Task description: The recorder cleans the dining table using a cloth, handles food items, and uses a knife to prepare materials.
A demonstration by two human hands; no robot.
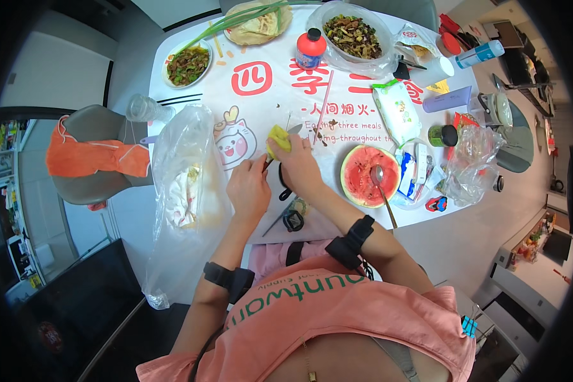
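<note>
My left hand (pixel 250 188) is closed around the handle of a knife, whose blade (pixel 294 129) points away to the upper right. A yellow cloth (pixel 279 139) is pinched in the fingers of my right hand (pixel 300 162) and lies against the blade. Part of the knife is hidden by the cloth and fingers. Just right of my right hand are a pink straw (pixel 325 102) and dark scraps (pixel 321 135) on the printed tablecloth (pixel 277 110). A halved watermelon (pixel 358 184) with a metal spoon (pixel 378 176) in it sits farther right.
A plastic bag (pixel 172 248) spreads at the left. Black chopsticks (pixel 181 99), a plate of food (pixel 188 67), flatbread with scallions (pixel 262 26), a red-capped bottle (pixel 310 50) and a large bowl of food (pixel 353 38) stand beyond. Wet wipes (pixel 397 112) and jars line the right. A watch-like object (pixel 293 220) lies near me.
</note>
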